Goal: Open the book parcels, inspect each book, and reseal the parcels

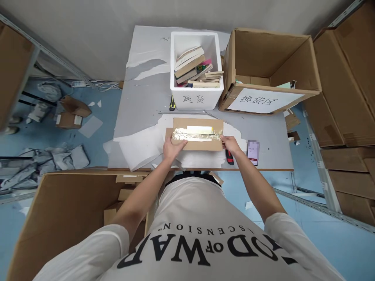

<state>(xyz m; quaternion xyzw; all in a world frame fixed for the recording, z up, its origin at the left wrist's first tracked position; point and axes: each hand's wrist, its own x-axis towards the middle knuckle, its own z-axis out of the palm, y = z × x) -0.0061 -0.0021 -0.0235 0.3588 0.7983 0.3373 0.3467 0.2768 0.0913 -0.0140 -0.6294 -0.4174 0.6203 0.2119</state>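
Observation:
A flat brown cardboard box with shiny tape and a white label across its top is held level just above the table's front part. My left hand grips its left end, thumb lying on the top face. At the right end, my right hand is closed on the edge, with its fingers partly hidden underneath. Beneath the box lie white paper sheets. A red and black utility knife rests beside my right hand, and a phone lies farther right.
Behind stand a white foam box with several books and a large open carton with a handwritten sign. A yellow and black cutter lies by the foam box. An open carton holding cardboard stands at lower left. Stacked cartons line the right.

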